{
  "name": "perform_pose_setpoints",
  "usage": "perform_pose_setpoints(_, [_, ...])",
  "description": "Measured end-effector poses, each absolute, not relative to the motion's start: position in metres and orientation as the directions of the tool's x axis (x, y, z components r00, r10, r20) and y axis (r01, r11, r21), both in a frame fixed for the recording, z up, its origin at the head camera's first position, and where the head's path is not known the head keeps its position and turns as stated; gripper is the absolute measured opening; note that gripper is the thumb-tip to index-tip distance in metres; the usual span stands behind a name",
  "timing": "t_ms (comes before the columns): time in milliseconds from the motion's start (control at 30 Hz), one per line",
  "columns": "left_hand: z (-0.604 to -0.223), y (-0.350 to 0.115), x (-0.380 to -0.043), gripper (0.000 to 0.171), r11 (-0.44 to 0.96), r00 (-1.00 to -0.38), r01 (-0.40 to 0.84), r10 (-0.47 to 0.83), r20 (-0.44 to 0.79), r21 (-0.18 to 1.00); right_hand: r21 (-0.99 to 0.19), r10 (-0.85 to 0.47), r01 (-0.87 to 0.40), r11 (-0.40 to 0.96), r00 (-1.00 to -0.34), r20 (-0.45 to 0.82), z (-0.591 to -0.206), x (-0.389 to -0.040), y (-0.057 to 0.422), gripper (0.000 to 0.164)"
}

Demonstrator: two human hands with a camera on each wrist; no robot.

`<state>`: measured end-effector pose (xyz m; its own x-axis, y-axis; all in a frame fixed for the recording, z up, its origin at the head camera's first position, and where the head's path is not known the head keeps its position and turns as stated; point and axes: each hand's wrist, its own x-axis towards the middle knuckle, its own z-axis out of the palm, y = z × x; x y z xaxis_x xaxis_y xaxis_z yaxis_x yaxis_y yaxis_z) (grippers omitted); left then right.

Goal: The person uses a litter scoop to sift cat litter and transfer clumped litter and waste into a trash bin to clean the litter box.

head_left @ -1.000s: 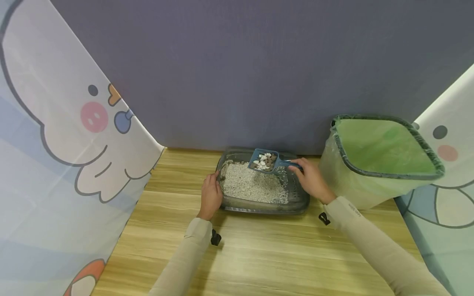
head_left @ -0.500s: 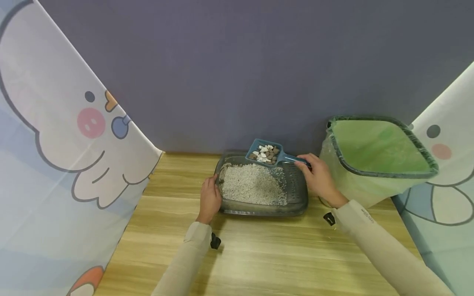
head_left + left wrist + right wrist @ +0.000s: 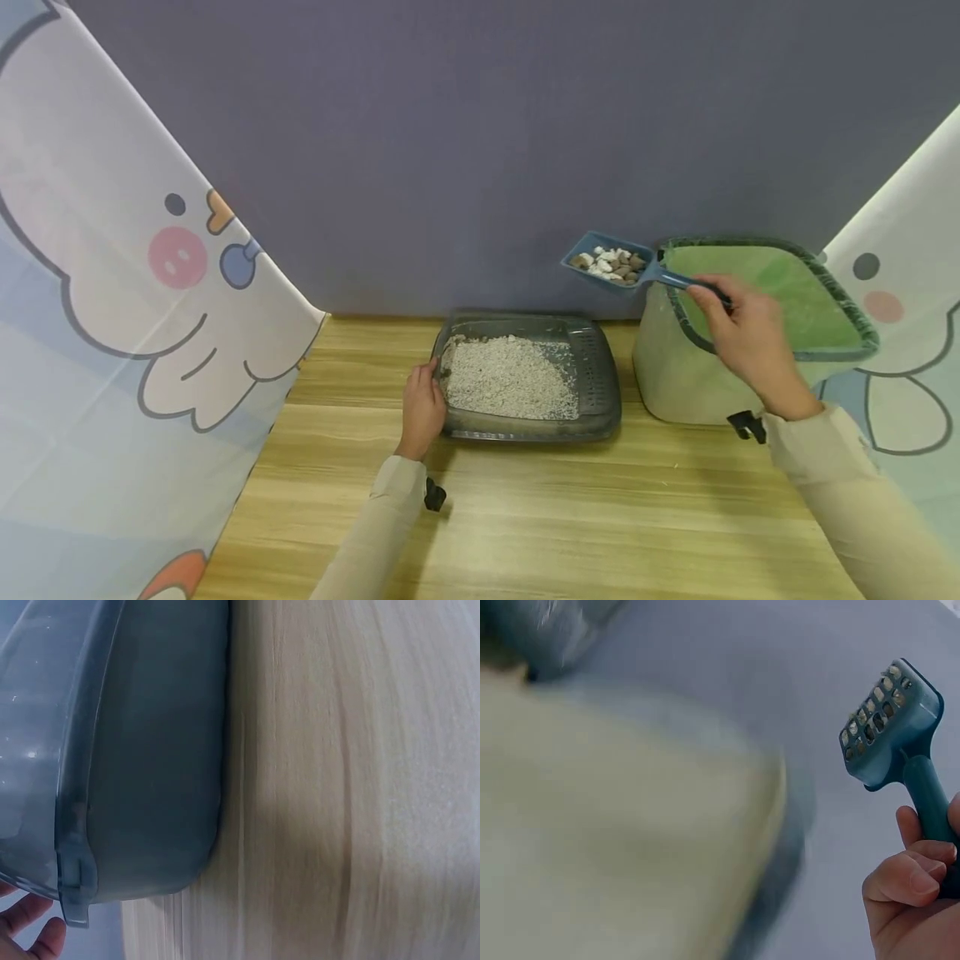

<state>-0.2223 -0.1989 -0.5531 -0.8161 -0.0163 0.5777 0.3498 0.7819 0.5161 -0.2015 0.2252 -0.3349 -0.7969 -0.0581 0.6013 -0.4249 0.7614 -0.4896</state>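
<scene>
A slotted blue litter scoop carries white and brown clumps. My right hand grips its handle, holding it in the air beside the near left rim of the trash bin. In the right wrist view the scoop shows its slotted underside, fingers of the right hand curled round the handle. A grey litter box with pale litter stands on the wooden floor. At its left end, my left hand holds the rim; the left wrist view shows only some fingertips there.
The trash bin, lined with a pale green bag, stands right of the litter box. A grey wall panel rises close behind both. Printed cartoon panels flank the left and right sides. Wooden floor lies in front.
My right hand has lifted the loaded litter scoop from over the litter box and moved it right, toward the trash bin. The left hand has stayed at the box's left rim.
</scene>
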Motion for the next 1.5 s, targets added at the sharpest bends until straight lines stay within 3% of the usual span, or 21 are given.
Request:
perform_pose_setpoints(367, [-0.551, -0.201, -0.22, 0.036, 0.776, -0.835, 0.329, -0.028, 0.55, 0.538, -0.422, 0.167, -0.182, 0.888, -0.728, 0.665, -0.333, -0.178, 0.321, 0.031])
perform_pose_setpoints(633, [-0.551, -0.2, -0.221, 0.037, 0.774, -0.842, 0.329, -0.019, 0.539, 0.541, -0.364, 0.128, -0.243, 0.899, -0.65, 0.749, -0.352, -0.177, 0.345, 0.021])
perform_pose_setpoints(833, [-0.55, -0.199, -0.22, 0.037, 0.773, -0.849, 0.318, -0.026, 0.528, 0.549, -0.395, 0.194, -0.299, 0.869, -0.528, 0.827, -0.359, -0.181, 0.347, 0.016])
perform_pose_setpoints(933, [-0.55, -0.199, -0.221, 0.037, 0.774, -0.849, 0.316, -0.028, 0.528, 0.548, -0.422, 0.243, -0.273, 0.865, -0.508, 0.826, -0.358, -0.181, 0.346, 0.018])
perform_pose_setpoints(1067, [-0.551, -0.199, -0.221, 0.036, 0.777, -0.839, 0.326, -0.026, 0.544, 0.538, -0.48, 0.311, -0.237, 0.844, -0.512, 0.8, -0.351, -0.177, 0.333, 0.024])
perform_pose_setpoints(1233, [-0.553, -0.201, -0.223, 0.036, 0.773, -0.831, 0.338, -0.022, 0.556, 0.536, -0.459, 0.227, -0.375, 0.805, -0.521, 0.823, -0.342, -0.17, 0.291, 0.025])
perform_pose_setpoints(1400, [-0.554, -0.199, -0.225, 0.036, 0.771, -0.835, 0.336, -0.022, 0.55, 0.542, -0.439, 0.018, -0.513, 0.738, -0.636, 0.772, -0.353, -0.172, 0.236, 0.028])
perform_pose_setpoints(1500, [-0.553, -0.199, -0.225, 0.037, 0.77, -0.839, 0.334, -0.02, 0.544, 0.543, -0.434, -0.154, -0.54, 0.721, -0.735, 0.66, -0.378, -0.182, 0.204, 0.029])
